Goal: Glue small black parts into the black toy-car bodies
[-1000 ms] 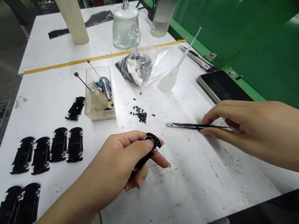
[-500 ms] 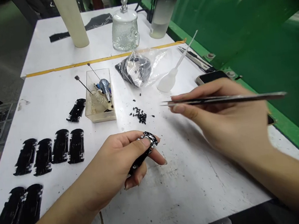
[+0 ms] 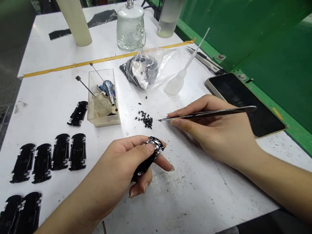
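My left hand (image 3: 130, 166) is closed around a black toy-car chassis (image 3: 157, 146), its thumb pressing near the shiny end; the palm hides much of the part. In my right hand (image 3: 215, 129) is a pair of metal tweezers (image 3: 208, 113), pinched between thumb and fingers and pointing left. The tips are at a tiny black piece on the table, just right of a pile of tiny black parts (image 3: 147, 121). Whether the tips grip that piece I cannot tell. Several similar black chassis (image 3: 77, 151) lie in rows at the left.
Behind the pile stand a clear plastic box (image 3: 104, 120) with small tools, a plastic bag (image 3: 142, 72) of dark parts and a white squeeze bottle (image 3: 176, 83). A phone (image 3: 251, 107) lies by my right hand, beside the green wall (image 3: 284, 66). A glass jar (image 3: 130, 30) stands further back.
My right hand has moved left and down with the tweezers, bringing the tips to the tiny piece beside the pile. The phone is now mostly uncovered. My left hand keeps its grip.
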Demonstrator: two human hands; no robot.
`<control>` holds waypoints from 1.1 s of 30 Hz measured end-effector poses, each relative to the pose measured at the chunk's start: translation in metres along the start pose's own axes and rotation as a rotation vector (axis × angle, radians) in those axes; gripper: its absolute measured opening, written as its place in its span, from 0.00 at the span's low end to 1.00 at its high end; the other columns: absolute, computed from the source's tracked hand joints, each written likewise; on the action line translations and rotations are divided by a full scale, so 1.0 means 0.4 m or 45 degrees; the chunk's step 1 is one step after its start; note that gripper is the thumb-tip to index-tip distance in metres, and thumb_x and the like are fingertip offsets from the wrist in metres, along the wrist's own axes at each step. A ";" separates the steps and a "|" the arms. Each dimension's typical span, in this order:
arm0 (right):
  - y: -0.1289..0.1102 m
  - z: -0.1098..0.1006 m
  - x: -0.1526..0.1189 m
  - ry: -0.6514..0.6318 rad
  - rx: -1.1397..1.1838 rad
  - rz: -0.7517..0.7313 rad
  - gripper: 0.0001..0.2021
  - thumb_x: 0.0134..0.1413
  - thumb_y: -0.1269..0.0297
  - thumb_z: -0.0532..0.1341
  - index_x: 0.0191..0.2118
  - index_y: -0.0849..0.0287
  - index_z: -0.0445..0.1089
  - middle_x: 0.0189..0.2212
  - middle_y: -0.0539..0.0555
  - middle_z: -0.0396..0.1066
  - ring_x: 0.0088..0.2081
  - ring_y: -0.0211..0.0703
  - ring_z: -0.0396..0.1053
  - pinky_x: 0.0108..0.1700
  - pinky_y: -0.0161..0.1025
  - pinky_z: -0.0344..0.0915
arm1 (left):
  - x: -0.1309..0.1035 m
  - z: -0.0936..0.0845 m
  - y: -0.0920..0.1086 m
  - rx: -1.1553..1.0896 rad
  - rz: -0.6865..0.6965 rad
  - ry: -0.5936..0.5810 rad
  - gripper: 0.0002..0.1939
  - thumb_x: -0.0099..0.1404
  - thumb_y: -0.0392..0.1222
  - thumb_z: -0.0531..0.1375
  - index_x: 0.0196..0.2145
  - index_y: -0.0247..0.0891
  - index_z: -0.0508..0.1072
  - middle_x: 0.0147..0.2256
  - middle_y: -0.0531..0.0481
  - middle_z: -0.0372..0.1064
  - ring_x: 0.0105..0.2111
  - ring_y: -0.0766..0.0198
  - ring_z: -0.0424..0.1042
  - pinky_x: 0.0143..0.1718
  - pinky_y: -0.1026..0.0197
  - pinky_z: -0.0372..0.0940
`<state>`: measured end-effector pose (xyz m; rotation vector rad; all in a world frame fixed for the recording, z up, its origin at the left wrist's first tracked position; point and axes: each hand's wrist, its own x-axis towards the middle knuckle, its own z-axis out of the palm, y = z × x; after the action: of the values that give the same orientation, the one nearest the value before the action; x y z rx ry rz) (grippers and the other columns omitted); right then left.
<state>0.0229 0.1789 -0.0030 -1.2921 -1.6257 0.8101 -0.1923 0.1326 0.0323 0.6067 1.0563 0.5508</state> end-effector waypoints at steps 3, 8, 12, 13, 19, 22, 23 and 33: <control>0.007 -0.002 0.002 -0.009 0.022 0.021 0.07 0.52 0.64 0.75 0.34 0.54 0.78 0.36 0.50 0.81 0.34 0.42 0.79 0.36 0.38 0.79 | 0.000 0.002 0.004 -0.005 -0.002 -0.013 0.12 0.72 0.45 0.60 0.44 0.34 0.79 0.39 0.44 0.79 0.16 0.77 0.60 0.16 0.71 0.52; -0.019 -0.020 0.004 -0.018 0.166 0.009 0.10 0.51 0.65 0.76 0.34 0.53 0.75 0.36 0.49 0.81 0.37 0.44 0.81 0.37 0.36 0.79 | -0.004 0.004 0.008 0.002 -0.001 -0.047 0.11 0.73 0.43 0.59 0.41 0.33 0.78 0.37 0.45 0.80 0.16 0.77 0.59 0.15 0.71 0.52; -0.079 -0.035 -0.011 -0.062 0.435 -0.025 0.14 0.56 0.72 0.73 0.40 0.49 0.69 0.36 0.46 0.81 0.38 0.44 0.82 0.40 0.37 0.81 | -0.008 -0.001 0.014 0.053 -0.040 -0.150 0.11 0.72 0.43 0.60 0.44 0.35 0.79 0.36 0.45 0.81 0.17 0.78 0.59 0.17 0.72 0.52; -0.090 -0.035 -0.017 -0.093 0.481 -0.030 0.14 0.57 0.73 0.71 0.41 0.49 0.69 0.37 0.46 0.81 0.38 0.44 0.82 0.40 0.37 0.81 | -0.008 -0.003 0.016 0.071 -0.052 -0.176 0.10 0.72 0.42 0.60 0.44 0.35 0.79 0.36 0.46 0.81 0.17 0.78 0.59 0.18 0.72 0.52; -0.090 -0.023 -0.039 -0.330 0.613 -0.018 0.12 0.58 0.75 0.69 0.39 0.51 0.68 0.36 0.47 0.81 0.39 0.45 0.82 0.40 0.39 0.84 | -0.007 -0.007 0.024 0.160 -0.058 -0.238 0.10 0.73 0.42 0.60 0.43 0.35 0.79 0.36 0.45 0.82 0.16 0.79 0.57 0.18 0.71 0.50; -0.081 -0.024 -0.039 -0.382 0.681 0.008 0.12 0.59 0.75 0.69 0.38 0.51 0.68 0.36 0.48 0.81 0.38 0.46 0.82 0.39 0.41 0.84 | -0.007 -0.007 0.025 0.179 -0.071 -0.242 0.09 0.73 0.42 0.60 0.42 0.35 0.78 0.36 0.45 0.82 0.16 0.79 0.57 0.18 0.71 0.50; -0.079 -0.024 -0.039 -0.397 0.694 0.004 0.11 0.59 0.74 0.69 0.39 0.51 0.68 0.37 0.48 0.81 0.38 0.46 0.82 0.40 0.41 0.84 | -0.007 -0.007 0.025 0.179 -0.078 -0.241 0.09 0.73 0.42 0.60 0.42 0.35 0.78 0.36 0.45 0.82 0.16 0.79 0.57 0.18 0.70 0.50; -0.076 -0.021 -0.048 -0.441 0.715 0.004 0.12 0.61 0.75 0.68 0.40 0.51 0.67 0.38 0.47 0.81 0.37 0.40 0.82 0.41 0.37 0.83 | -0.008 0.000 0.023 0.184 -0.088 -0.209 0.09 0.72 0.41 0.60 0.42 0.34 0.79 0.34 0.45 0.82 0.15 0.78 0.55 0.18 0.70 0.48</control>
<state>0.0198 0.1523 0.0228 -0.7823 -1.4932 1.4310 -0.1947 0.1370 0.0404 0.7271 0.9634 0.3597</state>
